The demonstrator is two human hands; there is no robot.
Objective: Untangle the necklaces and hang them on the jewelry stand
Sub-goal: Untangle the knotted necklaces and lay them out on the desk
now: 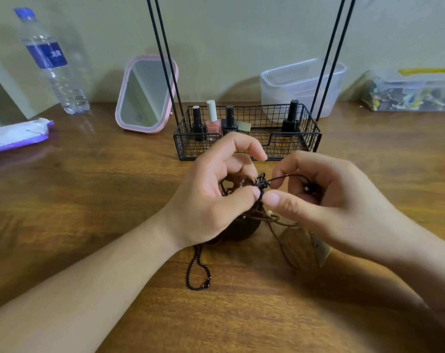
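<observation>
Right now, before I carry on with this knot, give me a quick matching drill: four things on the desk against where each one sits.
Things:
1. water bottle
2. pink mirror
3. bead chain
4. pink polish bottle

Places:
A. inside the wire basket
B. on the desk below the left hand
C. far left, by the wall
D. just left of the basket, leaning back

Pairs: 1-C, 2-D, 3-B, 4-A

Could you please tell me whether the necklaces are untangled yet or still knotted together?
Still knotted: both hands, left hand and right hand, pinch a dark cord knot.
</observation>
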